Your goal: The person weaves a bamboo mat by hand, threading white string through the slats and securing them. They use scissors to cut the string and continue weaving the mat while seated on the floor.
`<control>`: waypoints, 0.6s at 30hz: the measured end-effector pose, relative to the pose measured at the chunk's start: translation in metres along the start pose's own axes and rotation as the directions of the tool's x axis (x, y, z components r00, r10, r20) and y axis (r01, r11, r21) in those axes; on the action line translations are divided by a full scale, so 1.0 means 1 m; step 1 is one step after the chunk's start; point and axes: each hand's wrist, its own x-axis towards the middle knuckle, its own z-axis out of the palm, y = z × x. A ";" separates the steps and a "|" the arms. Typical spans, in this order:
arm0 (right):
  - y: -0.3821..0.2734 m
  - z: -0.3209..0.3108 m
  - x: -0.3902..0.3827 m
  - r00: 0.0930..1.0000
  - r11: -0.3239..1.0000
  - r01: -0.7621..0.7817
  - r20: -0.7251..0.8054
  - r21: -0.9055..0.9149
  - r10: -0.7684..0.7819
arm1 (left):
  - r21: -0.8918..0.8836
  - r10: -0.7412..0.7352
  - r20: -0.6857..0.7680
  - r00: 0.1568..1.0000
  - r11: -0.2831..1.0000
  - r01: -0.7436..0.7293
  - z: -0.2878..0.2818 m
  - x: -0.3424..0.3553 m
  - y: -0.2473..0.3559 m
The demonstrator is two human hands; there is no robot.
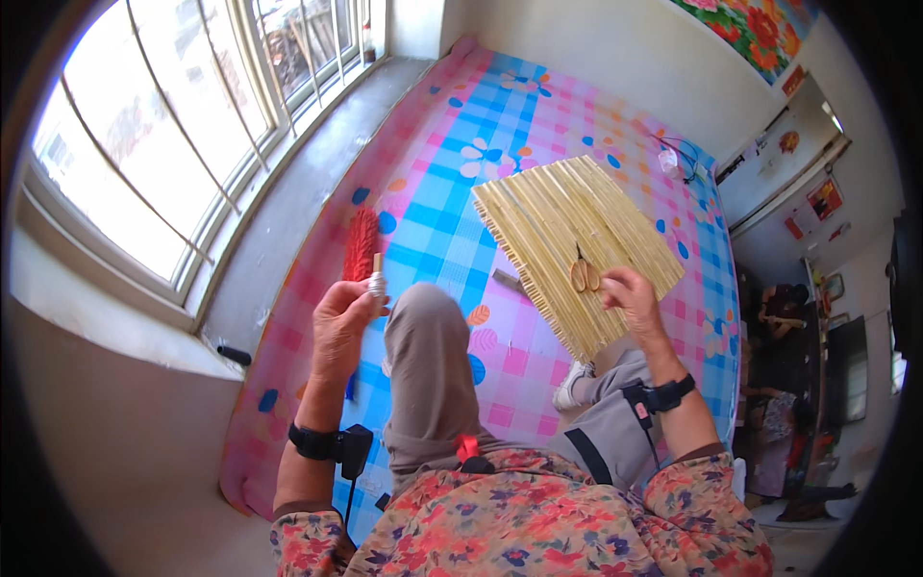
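My left hand (341, 322) is closed around the handle of a red-bristled brush (362, 243), which points away from me over the checked bedcover. My right hand (630, 296) rests on the near edge of a pale bamboo slat mat (567, 240) lying flat on the bed. A small pair of scissors with tan handles (584, 274) sits on the mat just left of my right fingers; whether the fingers hold it is unclear. My bent knee in grey trousers (423, 356) rises between the two hands.
The bed carries a pink and blue checked cover with flowers (481, 115). A grey window ledge (288, 212) and a barred window (163, 125) run along the left. A white charger with a cable (670, 159) lies at the far right. A small dark piece (508, 281) lies beside the mat.
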 end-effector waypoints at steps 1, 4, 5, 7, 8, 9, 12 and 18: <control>-0.009 0.013 0.006 0.997 0.997 0.033 0.073 0.069 -0.038 | -0.004 -0.036 0.072 0.997 0.999 0.036 0.022 0.012 0.004; -0.028 0.044 0.020 0.987 0.987 0.059 0.140 0.149 -0.081 | -0.086 -0.092 0.225 0.970 0.990 0.113 0.081 0.040 -0.003; -0.032 0.049 0.025 0.978 0.978 0.076 0.176 0.196 -0.111 | -0.136 -0.116 0.268 0.956 0.978 0.157 0.097 0.049 -0.009; -0.035 0.053 0.033 0.977 0.962 0.035 0.194 0.271 -0.091 | -0.122 -0.175 0.332 0.927 0.966 0.226 0.125 0.065 -0.025; -0.034 0.052 0.038 0.973 0.951 0.025 0.211 0.308 -0.094 | -0.121 -0.221 0.351 0.910 0.953 0.278 0.136 0.074 -0.033; -0.031 0.049 0.044 0.975 0.947 0.008 0.209 0.322 -0.080 | -0.117 -0.269 0.363 0.892 0.937 0.330 0.146 0.082 -0.043; -0.016 0.035 0.063 0.971 0.927 -0.008 0.223 0.376 -0.082 | -0.128 -0.305 0.443 0.843 0.909 0.396 0.172 0.104 -0.076; 0.021 0.009 0.090 0.989 0.942 -0.090 0.142 0.322 0.046 | -0.149 -0.416 0.482 0.771 0.828 0.540 0.198 0.132 -0.133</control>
